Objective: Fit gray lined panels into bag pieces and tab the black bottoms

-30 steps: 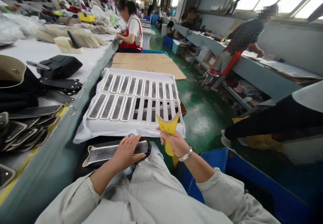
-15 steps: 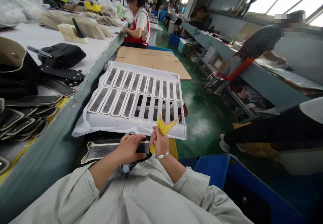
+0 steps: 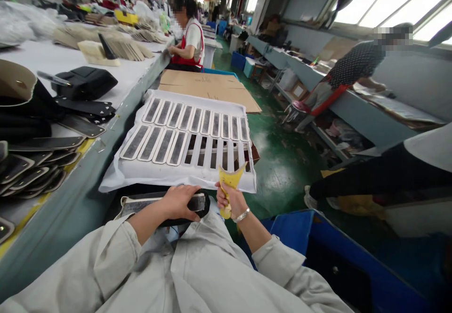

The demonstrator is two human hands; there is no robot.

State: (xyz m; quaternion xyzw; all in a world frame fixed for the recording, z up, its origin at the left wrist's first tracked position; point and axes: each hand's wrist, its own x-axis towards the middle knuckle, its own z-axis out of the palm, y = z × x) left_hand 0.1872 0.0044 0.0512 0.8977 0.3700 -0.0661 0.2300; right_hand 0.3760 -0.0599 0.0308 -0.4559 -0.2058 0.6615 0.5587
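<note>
My left hand is closed over a grey rectangular panel with a pale edge, its thumb on the near side. The panel lies on a dark piece with a rounded end, across my lap. My palm hides the panel's middle. Just right of that end, my right hand grips a yellow scraper, its wide, curved edge pointing up and away from me. Beyond both hands, a white-covered slotted rack carries two rows of similar grey panels; the front row's right part shows bare slots.
On the left workbench lie stacked black straps, a black case and pale pieces. Flat cardboard lies behind the rack. One person sits ahead; another leans over the right bench. A blue bin stands beside me.
My right hand has moved right, away from my left hand, and the scraper has turned more upright. My left hand keeps its place on the panel. The view has shifted slightly.
</note>
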